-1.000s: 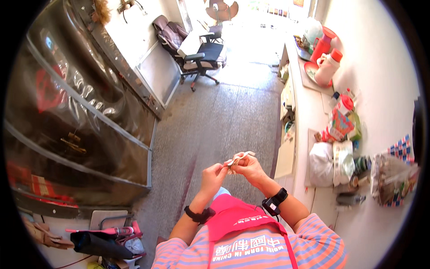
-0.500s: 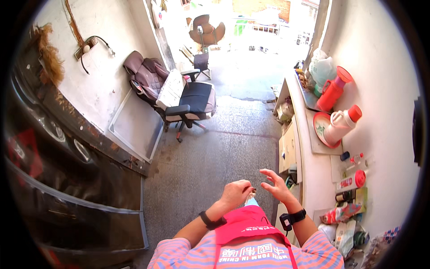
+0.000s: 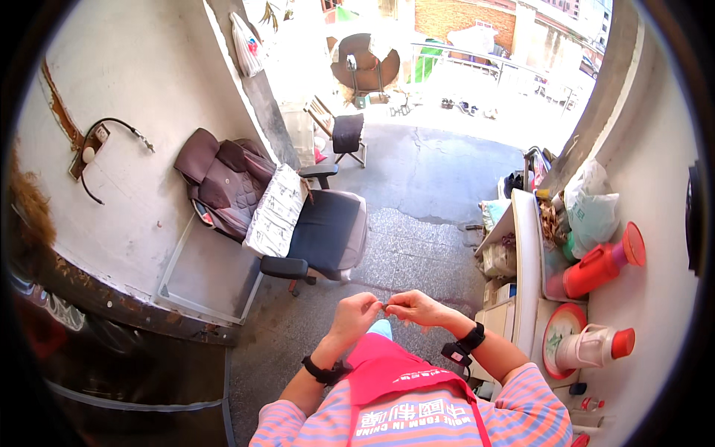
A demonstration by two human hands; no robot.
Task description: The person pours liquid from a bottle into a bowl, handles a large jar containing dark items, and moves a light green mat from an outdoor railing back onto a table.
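Dark small item sits between both hands.

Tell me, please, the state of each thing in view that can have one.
Left hand: pinched closed, contents unclear
Right hand: pinched closed, contents unclear
Pale thermos: red cap on
Office chair: unoccupied, white cushion on it
Small chair: dark cloth draped on it
Countertop bag: bulging
Black cable: ends hanging free

Small item pinched between left hand and right hand: mostly hidden, too small to tell. Dark curtain, lower left, cut off. Black object, right rim: cut off, unclear.
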